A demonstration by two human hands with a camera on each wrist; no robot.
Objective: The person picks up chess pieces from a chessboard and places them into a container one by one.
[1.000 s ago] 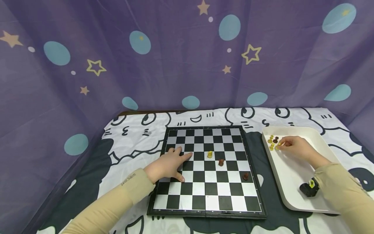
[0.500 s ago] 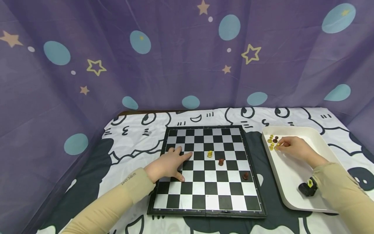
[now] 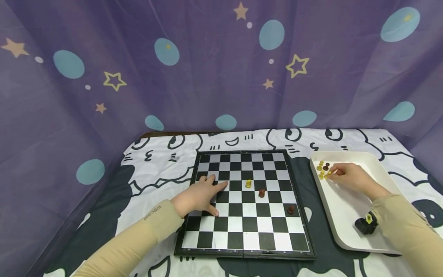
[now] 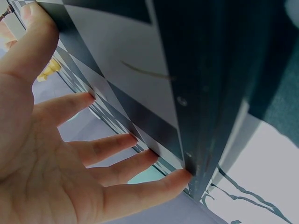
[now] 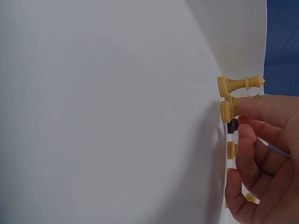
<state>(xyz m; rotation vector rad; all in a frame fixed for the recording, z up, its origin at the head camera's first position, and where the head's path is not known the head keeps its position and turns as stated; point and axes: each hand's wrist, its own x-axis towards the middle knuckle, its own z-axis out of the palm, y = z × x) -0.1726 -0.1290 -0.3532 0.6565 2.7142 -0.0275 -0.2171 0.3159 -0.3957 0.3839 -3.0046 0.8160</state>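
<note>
My left hand (image 3: 202,195) rests on the left part of the chessboard (image 3: 249,208), fingers spread and fingertips touching the squares and frame, as the left wrist view shows. On the board stand a yellow chess piece (image 3: 248,184) and two reddish-brown chess pieces, one near the centre (image 3: 262,193) and one farther right (image 3: 291,209). My right hand (image 3: 351,177) is inside the white tray at its far left, where thumb and fingers pinch a yellow chess piece (image 5: 228,111). Beside it, a taller yellow piece with a crown-like top (image 5: 240,85) stands in the right wrist view. The held piece's top is hidden.
Several yellow pieces and a dark chess piece (image 3: 326,166) stand along the left wall of the white tray (image 3: 349,215). A black object with a yellow mark (image 3: 367,224) is by the right sleeve. A patterned cloth covers the table; a purple curtain (image 3: 207,88) hangs behind.
The head view has tilted slightly, so the scene sits a little lower. My right hand has shifted only slightly among the pieces. The left hand stays in place on the board.
</note>
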